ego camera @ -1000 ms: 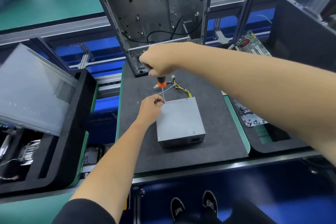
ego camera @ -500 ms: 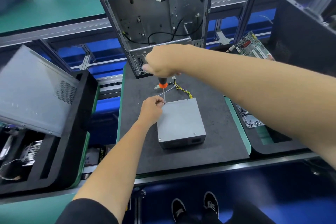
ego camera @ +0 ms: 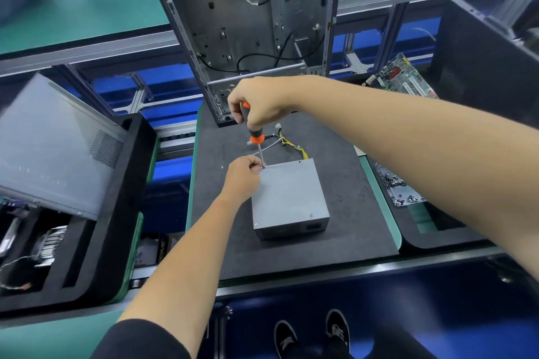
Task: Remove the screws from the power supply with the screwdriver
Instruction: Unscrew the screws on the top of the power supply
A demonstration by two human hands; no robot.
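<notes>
Power supply (ego camera: 288,192): flat on the dark mat (ego camera: 335,242), cables trailing behind.
Right hand (ego camera: 256,102): clenched round the screwdriver (ego camera: 254,132), tip at the far-left corner.
Left hand (ego camera: 243,175): fingertips pinching at the tip.

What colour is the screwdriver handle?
Black with orange bands, on the screwdriver gripped by the right hand; head view.

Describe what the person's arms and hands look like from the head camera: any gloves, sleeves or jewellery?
Both hands are bare, with no gloves. The left hand and right hand show no rings, and neither wrist carries a watch or band. Both forearms are uncovered. The left arm ends in a short black sleeve at the upper arm; the right arm leaves the frame before any sleeve shows.
</notes>
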